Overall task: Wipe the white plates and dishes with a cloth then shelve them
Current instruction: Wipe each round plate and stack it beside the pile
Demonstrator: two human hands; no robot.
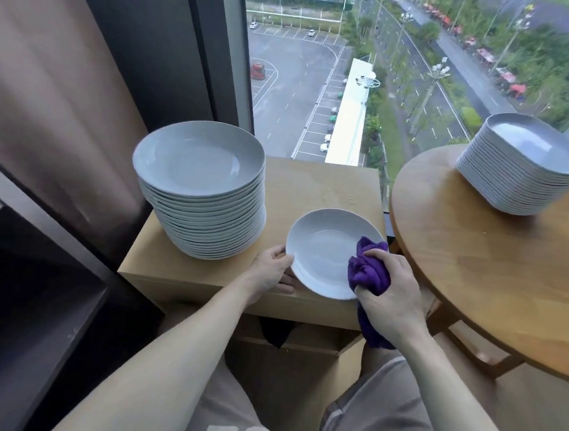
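The plate (327, 251) is held slightly tilted over the near right corner of the low table (311, 187), with its near rim at the table's front edge. I cannot tell whether it touches the top. My left grip (273, 268) pinches the left rim, thumb on top and fingers curled underneath. My right grip (392, 288) is closed round the cloth (369, 270), which is bunched into a wad and pressed on the plate's right inner slope. A loose tail hangs below the wrist.

Step in hand, as I judge it: wiping this plate.
1. Hold the rim firm with the left grip so the plate cannot pivot.
2. Sweep the wad in arcs from the well out to the rim.
3. Turn the plate by its rim to reach the left side, then wipe the underside.
4. Press moderately — the plate sits at the edge, and a slip could drop it.

Materials: the plate is round, shallow and glazed white, with a smooth, faintly glossy face that is likely slick if damp. The cloth is purple, soft and plush. The table top is pale, flat and square.

Left of the plate, on the same table, stands a tall stack (199, 163) of larger round plates. Well apart on the right, a round table (473, 260) of jointed wood strips carries the dishes (526, 157) — rounded-square, white and also stacked.
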